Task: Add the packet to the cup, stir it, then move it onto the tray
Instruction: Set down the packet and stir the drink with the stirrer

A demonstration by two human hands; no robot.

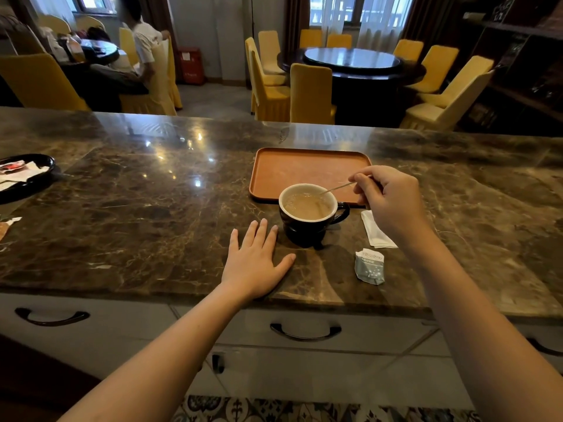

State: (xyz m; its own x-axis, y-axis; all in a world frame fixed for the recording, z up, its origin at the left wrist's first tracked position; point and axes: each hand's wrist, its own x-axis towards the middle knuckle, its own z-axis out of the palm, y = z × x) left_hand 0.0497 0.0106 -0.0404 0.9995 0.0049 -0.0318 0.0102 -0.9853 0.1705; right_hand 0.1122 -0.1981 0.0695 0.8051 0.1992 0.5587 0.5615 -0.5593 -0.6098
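A black cup [307,225] with a white inside stands on the marble counter, just in front of the orange tray [292,169]. It holds a light brown, frothy drink. My right hand [390,202] pinches a thin stirring stick [336,188] whose lower end dips into the drink. My left hand [256,263] lies flat on the counter to the left of the cup, fingers spread, holding nothing. A torn grey packet [369,266] lies crumpled on the counter to the right of the cup.
A folded white napkin [376,231] lies under my right wrist. A black dish [27,178] with wrappers sits at the far left. The counter's front edge [182,296] runs just below my left hand. Yellow chairs and round tables stand beyond the counter.
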